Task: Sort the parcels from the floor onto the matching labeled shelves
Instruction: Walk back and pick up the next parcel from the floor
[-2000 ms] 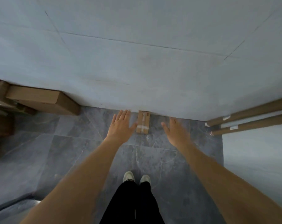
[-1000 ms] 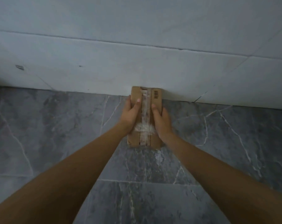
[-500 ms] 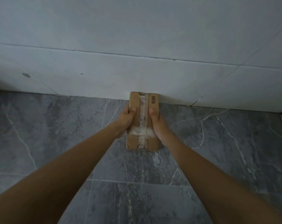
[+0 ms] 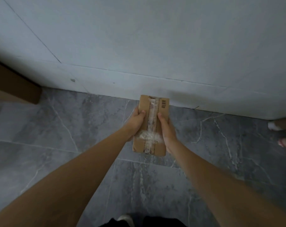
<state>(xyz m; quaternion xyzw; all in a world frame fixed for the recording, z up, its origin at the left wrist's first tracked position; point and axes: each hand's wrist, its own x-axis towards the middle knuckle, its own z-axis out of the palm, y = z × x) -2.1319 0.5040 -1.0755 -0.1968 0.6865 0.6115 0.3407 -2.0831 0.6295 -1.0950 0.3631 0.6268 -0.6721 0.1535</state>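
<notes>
Since a second ago the parcel (image 4: pixel 151 125) has come up off the floor (image 4: pixel 57 136) and away from the foot of the wall (image 4: pixel 139 46), where it lay flat with both hands just closing on it. The view has also pulled back: a big carton (image 4: pixel 14 89) now shows at the left edge and the ends of some cardboard tubes (image 4: pixel 281 130) at the right, so the person seems to be straightening up. For the task this means the pickup looks done, and what is left for this parcel is reading its label and carrying it to the matching shelf; no shelf is in view.

The parcel is a small brown box with clear tape down its middle and a barcode near its far right corner. It is held out in front, long axis pointing away from the body, near the wall.

The left hand (image 4: pixel 135 123) grips the left side, thumb lying on the top face and fingers curled under, out of sight. The right hand (image 4: pixel 166 128) mirrors it on the right side, thumb on top beside the tape. Both forearms reach forward and converge on the box, wrists fairly straight.
</notes>
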